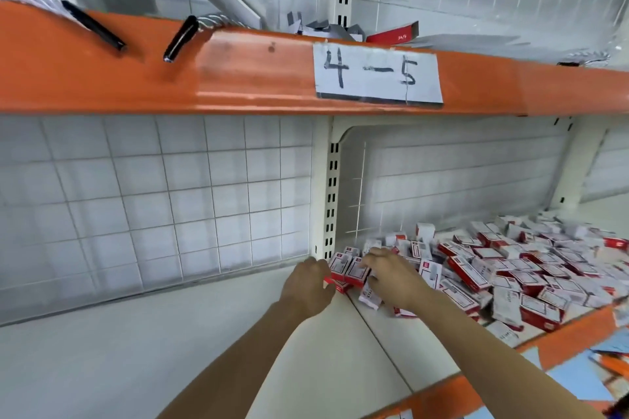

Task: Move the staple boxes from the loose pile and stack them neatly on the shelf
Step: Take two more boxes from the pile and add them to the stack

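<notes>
A loose pile of small red-and-white staple boxes (520,269) covers the right half of the white shelf (136,343). At the pile's left edge, by the slotted upright, a few boxes (350,270) lie pressed together side by side. My left hand (308,284) has its fingers curled against their left side. My right hand (388,277) lies over their right side with fingers curled on top. The boxes sit squeezed between both hands. Part of them is hidden under my fingers.
A slotted cream upright (332,201) and white wire-grid back panel (153,197) stand behind. The orange beam (238,75) overhead carries a paper label reading 4-5 (377,76). Two black pens (180,39) and papers lie on the upper shelf.
</notes>
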Motion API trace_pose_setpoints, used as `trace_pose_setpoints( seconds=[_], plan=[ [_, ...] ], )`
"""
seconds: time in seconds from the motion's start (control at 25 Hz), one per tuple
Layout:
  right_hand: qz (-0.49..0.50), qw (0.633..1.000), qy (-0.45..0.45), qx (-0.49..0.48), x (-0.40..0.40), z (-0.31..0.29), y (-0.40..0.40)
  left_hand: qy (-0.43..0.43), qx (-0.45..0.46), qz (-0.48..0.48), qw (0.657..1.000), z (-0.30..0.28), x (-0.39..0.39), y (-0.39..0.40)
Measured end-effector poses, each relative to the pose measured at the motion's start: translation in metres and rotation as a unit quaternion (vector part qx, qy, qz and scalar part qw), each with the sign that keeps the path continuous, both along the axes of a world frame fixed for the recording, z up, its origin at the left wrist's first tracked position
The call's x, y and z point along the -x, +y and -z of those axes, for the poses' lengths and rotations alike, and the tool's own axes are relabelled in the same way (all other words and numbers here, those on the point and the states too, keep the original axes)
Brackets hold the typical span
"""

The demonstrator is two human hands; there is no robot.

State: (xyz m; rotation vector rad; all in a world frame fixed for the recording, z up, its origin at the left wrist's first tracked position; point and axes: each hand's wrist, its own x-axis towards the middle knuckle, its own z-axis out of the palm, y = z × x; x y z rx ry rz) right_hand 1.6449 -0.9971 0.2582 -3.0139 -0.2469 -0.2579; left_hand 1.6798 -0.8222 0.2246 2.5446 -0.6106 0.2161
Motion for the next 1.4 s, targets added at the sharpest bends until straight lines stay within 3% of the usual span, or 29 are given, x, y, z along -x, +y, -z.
trace_pose_setpoints(
  seconds=[0.2, 0.48, 0.6, 0.8, 1.16, 1.4],
  plan=[
    [-0.015, 0.996, 0.056, 0.065, -0.034, -0.004, -0.006, 0.007, 0.019, -0.059, 0.998, 0.005, -0.012, -0.018],
    [-0.055, 0.986, 0.153, 0.047, -0.061, -0.002, -0.022, 0.027, -0.028, -0.099, 0.994, 0.007, -0.024, -0.042],
    [-0.071, 0.984, 0.156, 0.057, -0.068, 0.001, -0.028, 0.027, -0.015, -0.117, 0.993, 0.004, -0.027, -0.035],
    [-0.103, 0.981, 0.156, 0.051, -0.073, 0.009, -0.025, 0.078, -0.074, -0.139, 0.984, 0.005, -0.025, -0.015],
    [-0.219, 0.973, 0.064, -0.029, -0.065, 0.009, -0.007, 0.044, -0.014, -0.263, 0.964, 0.003, 0.016, 0.014],
    [-0.265, 0.958, 0.069, -0.083, -0.044, 0.012, 0.036, 0.055, -0.012, -0.327, 0.943, 0.001, 0.066, 0.05]
  ],
)
